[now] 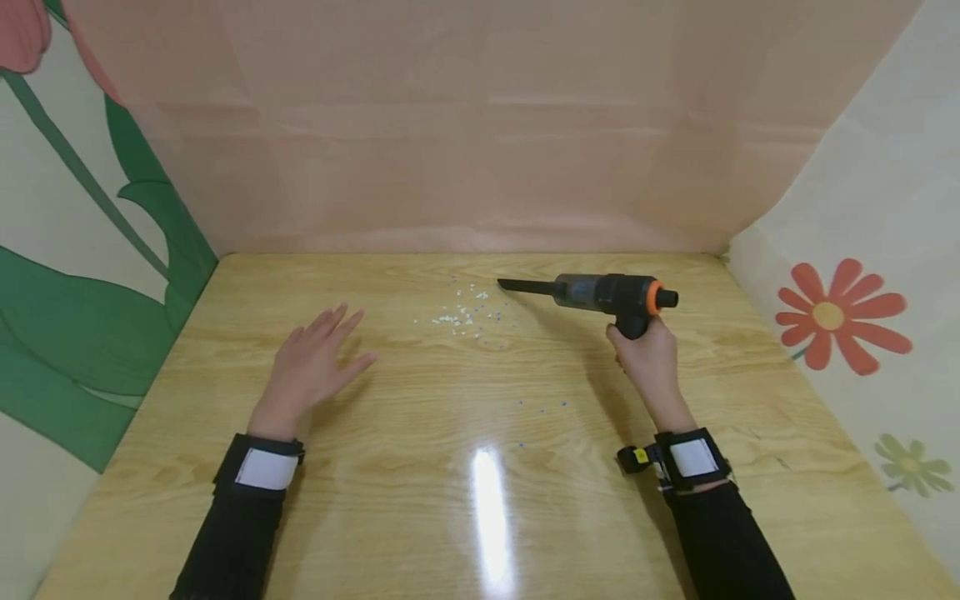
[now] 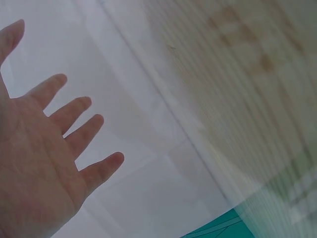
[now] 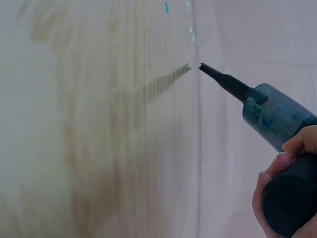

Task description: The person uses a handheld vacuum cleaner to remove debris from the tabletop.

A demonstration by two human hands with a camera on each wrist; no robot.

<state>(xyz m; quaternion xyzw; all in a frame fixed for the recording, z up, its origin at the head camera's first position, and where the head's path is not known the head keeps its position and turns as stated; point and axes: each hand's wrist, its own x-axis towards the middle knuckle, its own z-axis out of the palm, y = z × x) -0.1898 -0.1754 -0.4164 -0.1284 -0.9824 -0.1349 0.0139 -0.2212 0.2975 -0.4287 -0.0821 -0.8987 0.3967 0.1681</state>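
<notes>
My right hand (image 1: 649,354) grips the handle of a black handheld vacuum cleaner (image 1: 626,293) with an orange ring at its rear. Its narrow nozzle (image 1: 525,286) points left, the tip beside a scatter of small white and blue bits (image 1: 461,317) on the table. In the right wrist view the clear dust cup (image 3: 275,113) has coloured scraps inside, and fingers wrap the handle. My left hand (image 1: 311,362) hovers over the left part of the table, fingers straight and spread, holding nothing; the left wrist view shows its palm (image 2: 34,163).
The wooden table (image 1: 405,500) ends at a pink sheet (image 1: 480,167) hung behind it. A few blue bits (image 1: 542,410) lie nearer the front. Floral panels (image 1: 840,208) stand at both sides. A bright light reflection (image 1: 491,517) falls on the front of the tabletop.
</notes>
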